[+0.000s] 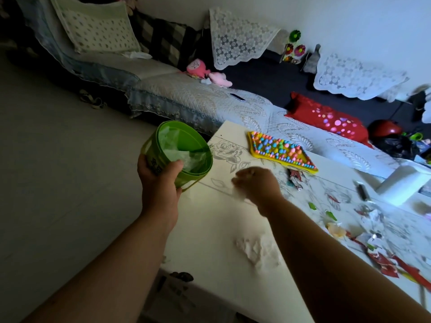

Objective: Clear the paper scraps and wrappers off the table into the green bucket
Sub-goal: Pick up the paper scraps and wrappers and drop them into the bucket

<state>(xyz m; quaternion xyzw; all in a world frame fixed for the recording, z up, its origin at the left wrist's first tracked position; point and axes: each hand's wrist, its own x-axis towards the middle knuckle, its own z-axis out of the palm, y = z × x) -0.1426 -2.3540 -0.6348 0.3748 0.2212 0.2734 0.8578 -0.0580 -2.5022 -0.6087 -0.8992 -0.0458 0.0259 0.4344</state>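
My left hand grips the side of the green bucket, held tilted at the white table's left edge; crumpled white paper lies inside it. My right hand hovers over the table just right of the bucket, blurred, fingers curled around what looks like a pale scrap. A crumpled white tissue lies on the table beneath my right forearm. Torn wrappers and paper scraps are scattered at the right. A crumpled foil wrapper sits past my right hand.
A yellow board with coloured pegs lies at the table's far side. A white roll and a dark small object sit at the right. A sofa with a red cushion stands behind; bare floor lies left.
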